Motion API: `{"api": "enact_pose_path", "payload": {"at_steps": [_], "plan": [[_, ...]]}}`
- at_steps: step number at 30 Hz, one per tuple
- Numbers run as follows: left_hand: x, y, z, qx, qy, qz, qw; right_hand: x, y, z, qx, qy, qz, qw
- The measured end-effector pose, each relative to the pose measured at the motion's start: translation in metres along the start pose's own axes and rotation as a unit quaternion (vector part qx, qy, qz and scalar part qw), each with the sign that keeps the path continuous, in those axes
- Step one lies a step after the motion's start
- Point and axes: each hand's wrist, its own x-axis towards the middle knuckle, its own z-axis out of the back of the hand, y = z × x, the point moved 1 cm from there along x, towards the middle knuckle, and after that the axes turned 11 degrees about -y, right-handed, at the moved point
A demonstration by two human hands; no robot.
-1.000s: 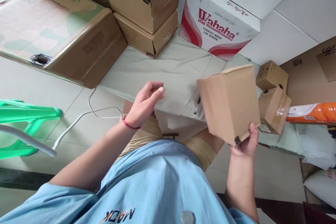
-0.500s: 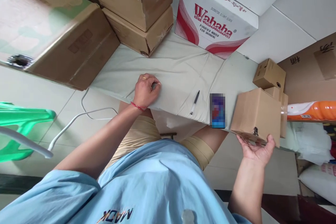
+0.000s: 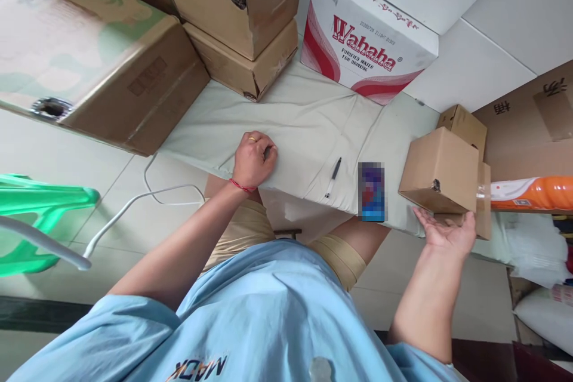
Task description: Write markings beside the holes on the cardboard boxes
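My left hand point(image 3: 255, 161) rests on the cloth-covered table point(image 3: 304, 101), its fingers curled into a loose fist with a dark gap beside the thumb. I see nothing held in it. A small brown cardboard box point(image 3: 441, 170) with a torn hole near its lower corner is at the right end of the table. My right hand point(image 3: 447, 233) holds it from the near side, palm up, with thumb and fingers at its lower edge. Some of the fingers are hidden beneath it. Between my hands lie a pen point(image 3: 333, 178) and a phone point(image 3: 372, 191) with a blurred screen.
Large cartons point(image 3: 134, 83) stand at the left, and a white and red water carton point(image 3: 362, 42) at the back. Behind the held box are another small box point(image 3: 463, 125) and an orange bottle point(image 3: 532, 193). A green stool point(image 3: 49, 197) is on the floor at left.
The small cardboard box has moved up and away from me, toward the boxes behind it, with my right hand following beneath. My left hand stays curled on the table.
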Motion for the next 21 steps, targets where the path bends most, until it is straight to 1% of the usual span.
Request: {"api": "enact_pose_path", "payload": {"at_steps": [2, 3, 5, 6, 9, 11, 13, 15, 16, 17, 18, 19, 20, 21], "plan": [[0.000, 0.000, 0.000, -0.002, -0.001, -0.001, 1.000, 0.001, -0.005, 0.009, -0.042, -0.013, 0.058, 0.997], [0.000, 0.000, 0.000, -0.003, -0.002, -0.001, 1.000, -0.003, -0.009, 0.013, -0.051, -0.018, 0.093, 0.994], [-0.001, -0.001, 0.000, -0.005, -0.003, -0.001, 1.000, -0.019, -0.023, 0.017, -0.046, -0.020, 0.148, 0.988], [-0.001, -0.001, 0.001, -0.007, -0.003, 0.000, 1.000, -0.031, -0.032, 0.017, -0.038, -0.018, 0.163, 0.986], [-0.005, -0.003, 0.006, -0.013, -0.004, 0.007, 1.000, -0.074, -0.060, 0.010, -0.029, 0.006, 0.179, 0.983], [-0.010, -0.002, 0.014, -0.015, -0.010, 0.017, 1.000, -0.106, -0.078, 0.001, -0.032, 0.040, 0.176, 0.983], [-0.014, 0.001, 0.028, -0.010, -0.022, 0.033, 0.999, -0.136, -0.093, -0.008, -0.044, 0.085, 0.162, 0.982], [-0.016, 0.008, 0.047, -0.004, -0.056, 0.078, 0.995, -0.158, -0.103, -0.017, -0.062, 0.144, 0.148, 0.977], [-0.016, 0.013, 0.057, -0.001, -0.079, 0.107, 0.991, -0.164, -0.105, -0.022, -0.072, 0.170, 0.148, 0.971], [-0.015, 0.018, 0.068, 0.001, -0.103, 0.136, 0.985, -0.167, -0.105, -0.026, -0.081, 0.188, 0.159, 0.966], [-0.014, 0.022, 0.079, 0.003, -0.124, 0.160, 0.979, -0.165, -0.101, -0.029, -0.090, 0.190, 0.184, 0.960], [-0.012, 0.027, 0.089, 0.007, -0.141, 0.175, 0.974, -0.159, -0.095, -0.032, -0.095, 0.173, 0.224, 0.954], [-0.010, 0.031, 0.097, 0.012, -0.152, 0.182, 0.971, -0.148, -0.086, -0.033, -0.099, 0.136, 0.273, 0.947], [-0.008, 0.033, 0.104, 0.018, -0.159, 0.183, 0.970, -0.133, -0.075, -0.033, -0.101, 0.084, 0.327, 0.936]]}}
